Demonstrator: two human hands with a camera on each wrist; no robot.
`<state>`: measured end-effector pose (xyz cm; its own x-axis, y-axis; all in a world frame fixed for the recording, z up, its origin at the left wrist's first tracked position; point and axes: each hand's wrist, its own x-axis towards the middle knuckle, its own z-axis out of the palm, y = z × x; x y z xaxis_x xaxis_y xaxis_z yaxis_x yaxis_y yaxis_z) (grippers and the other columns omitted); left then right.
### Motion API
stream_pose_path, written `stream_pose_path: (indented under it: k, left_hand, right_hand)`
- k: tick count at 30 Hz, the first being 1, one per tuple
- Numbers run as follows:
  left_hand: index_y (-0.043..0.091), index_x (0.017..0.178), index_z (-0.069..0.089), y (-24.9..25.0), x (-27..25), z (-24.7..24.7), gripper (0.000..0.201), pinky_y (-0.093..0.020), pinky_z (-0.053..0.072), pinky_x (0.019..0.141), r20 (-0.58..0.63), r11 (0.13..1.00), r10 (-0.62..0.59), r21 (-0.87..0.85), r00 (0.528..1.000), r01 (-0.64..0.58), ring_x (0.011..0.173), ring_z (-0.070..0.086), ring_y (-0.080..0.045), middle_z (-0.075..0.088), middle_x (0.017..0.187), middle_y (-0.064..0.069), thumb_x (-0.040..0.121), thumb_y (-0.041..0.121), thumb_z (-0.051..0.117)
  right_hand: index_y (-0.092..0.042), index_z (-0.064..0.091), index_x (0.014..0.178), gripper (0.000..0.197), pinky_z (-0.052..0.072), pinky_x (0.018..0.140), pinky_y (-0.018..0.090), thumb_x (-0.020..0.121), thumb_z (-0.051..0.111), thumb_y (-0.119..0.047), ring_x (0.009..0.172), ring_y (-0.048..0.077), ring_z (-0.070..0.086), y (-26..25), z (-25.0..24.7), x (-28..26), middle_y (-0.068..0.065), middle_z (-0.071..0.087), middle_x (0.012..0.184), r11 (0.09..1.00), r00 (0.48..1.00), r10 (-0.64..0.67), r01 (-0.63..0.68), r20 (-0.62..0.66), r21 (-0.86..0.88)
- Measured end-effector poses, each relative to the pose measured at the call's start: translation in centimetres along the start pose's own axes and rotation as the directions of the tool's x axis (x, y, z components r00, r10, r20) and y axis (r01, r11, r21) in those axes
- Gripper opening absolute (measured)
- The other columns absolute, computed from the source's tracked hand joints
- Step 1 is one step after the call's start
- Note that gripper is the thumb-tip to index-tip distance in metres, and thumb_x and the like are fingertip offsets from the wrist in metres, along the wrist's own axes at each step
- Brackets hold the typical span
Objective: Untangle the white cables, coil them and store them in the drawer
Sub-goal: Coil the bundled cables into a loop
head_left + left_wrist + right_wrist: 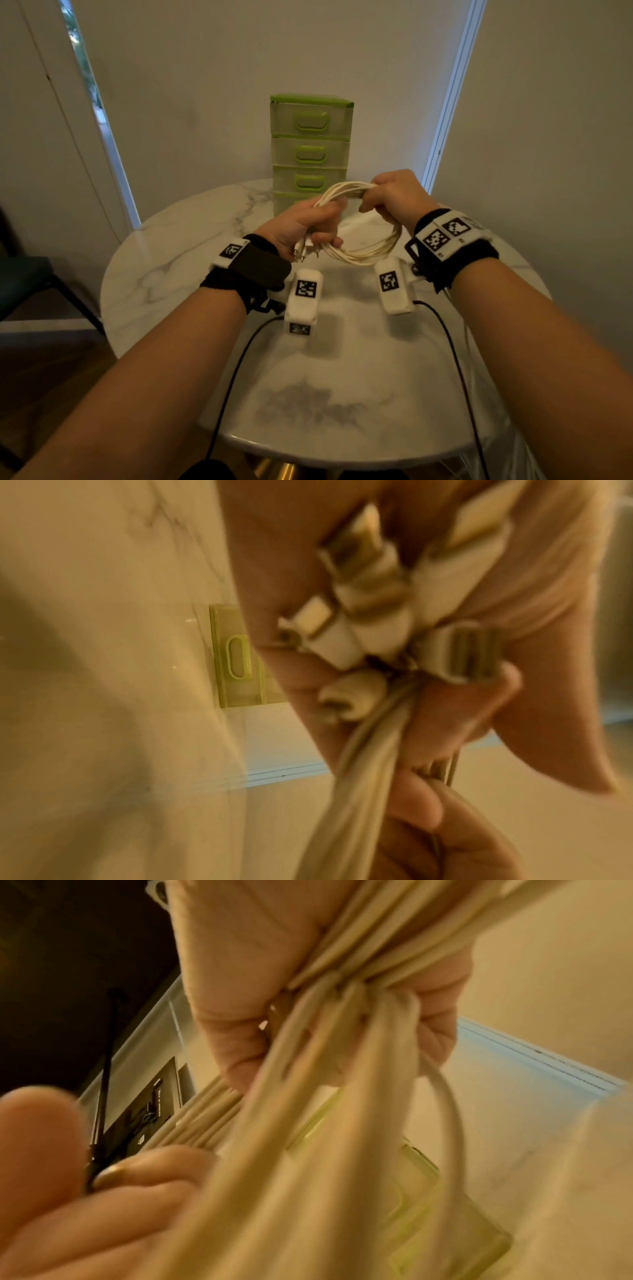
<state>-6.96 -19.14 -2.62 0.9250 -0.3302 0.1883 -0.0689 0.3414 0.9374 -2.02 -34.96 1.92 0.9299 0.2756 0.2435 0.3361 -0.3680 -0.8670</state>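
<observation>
A coil of white cables [370, 251] hangs in the air above the round marble table [178, 270], held by both hands. My left hand [305, 222] grips the coil's left side, where several white plugs [363, 626] stick out of the fist. My right hand [394, 198] is curled round the coil's upper right part; in the right wrist view the cable strands [342, 1031] run through its fingers. A green and clear drawer unit [311, 147] stands at the back of the table, all its visible drawers closed. Its lowest drawer is partly hidden behind the hands.
A dark chair [30, 281] stands left of the table. Black wires [233, 373] trail from the wrist cameras over the table's near edge. A wall is close behind the drawer unit, with a window strip [82, 58] at the left.
</observation>
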Motion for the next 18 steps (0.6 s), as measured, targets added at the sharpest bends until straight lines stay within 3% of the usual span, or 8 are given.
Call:
stream_pose_path:
  k: [3, 6, 9, 12, 14, 18]
  left_hand:
    - [0.02, 0.063, 0.04, 0.4, 0.1, 0.2, 0.038, -0.016, 0.035, 0.039, -0.14, 0.999, -0.011, -0.053, 0.99, 0.003, 0.026, 0.021, -0.001, 0.024, 0.035, 0.013, 0.099, 0.033, 0.038]
    - [0.022, 0.053, 0.039, -0.3, 0.0, 0.2, 0.047, -0.015, 0.027, 0.039, -0.213, 0.995, -0.023, -0.102, 0.977, 0.002, 0.025, 0.021, -0.002, 0.025, 0.033, 0.011, 0.098, 0.034, 0.04]
    - [0.016, 0.066, 0.048, -0.7, 0.0, 0.3, 0.04, -0.014, 0.04, 0.04, -0.213, 0.992, -0.043, -0.123, 0.976, 0.017, 0.03, 0.038, -0.004, 0.037, 0.037, 0.008, 0.099, 0.035, 0.038]
    - [0.017, 0.067, 0.041, -0.4, 0.2, 0.0, 0.039, -0.013, 0.037, 0.036, -0.164, 0.99, -0.043, -0.142, 0.986, 0.02, 0.022, 0.027, -0.002, 0.028, 0.028, 0.009, 0.1, 0.036, 0.033]
    - [0.019, 0.059, 0.038, -0.4, 0.4, -0.6, 0.045, -0.011, 0.029, 0.033, -0.138, 0.985, -0.064, -0.169, 0.988, 0.041, 0.02, 0.022, -0.002, 0.024, 0.026, 0.01, 0.1, 0.037, 0.033]
    - [0.021, 0.042, 0.041, -0.9, 1.0, -2.3, 0.06, -0.011, 0.021, 0.03, -0.152, 0.961, -0.081, -0.273, 0.985, 0.037, 0.018, 0.022, -0.004, 0.024, 0.023, 0.009, 0.099, 0.036, 0.033]
  right_hand:
    - [-0.009, 0.056, 0.064, 0.018, 0.032, 0.036, 0.02, 0.078, 0.063, 0.0, 0.031, 0.009, 0.039, -0.6, 0.9, -0.1, -0.002, 0.046, 0.041, 0.999, 0.992, -0.034, 0.035, 0.122, -0.007]
    - [-0.006, 0.064, 0.089, 0.007, 0.041, 0.034, 0.018, 0.089, 0.057, -0.008, 0.03, 0.005, 0.048, -0.9, 1.5, -0.8, 0.005, 0.054, 0.052, 0.994, 0.971, -0.082, 0.097, 0.224, -0.059]
    - [-0.013, 0.062, 0.076, 0.014, 0.032, 0.03, 0.015, 0.089, 0.058, -0.016, 0.022, 0.004, 0.037, -0.3, 2.1, -0.6, 0.004, 0.046, 0.046, 0.952, 0.986, -0.123, 0.148, 0.109, -0.268]
    - [-0.01, 0.065, 0.083, 0.013, 0.031, 0.032, 0.015, 0.089, 0.059, -0.019, 0.025, 0.005, 0.036, 0.4, 2.3, 0.0, 0.003, 0.042, 0.047, 0.954, 0.991, -0.115, 0.131, 0.075, -0.271]
    - [-0.009, 0.065, 0.082, 0.01, 0.033, 0.035, 0.017, 0.087, 0.061, -0.016, 0.03, 0.006, 0.039, 0.8, 2.2, 0.4, 0.002, 0.046, 0.043, 0.977, 0.99, -0.074, 0.097, 0.123, -0.191]
    - [-0.014, 0.058, 0.079, 0.01, 0.043, 0.039, 0.018, 0.087, 0.062, -0.017, 0.041, 0.01, 0.06, 1.5, 2.2, 0.0, 0.0, 0.063, 0.046, 0.999, 0.944, 0.022, -0.006, 0.331, -0.05]
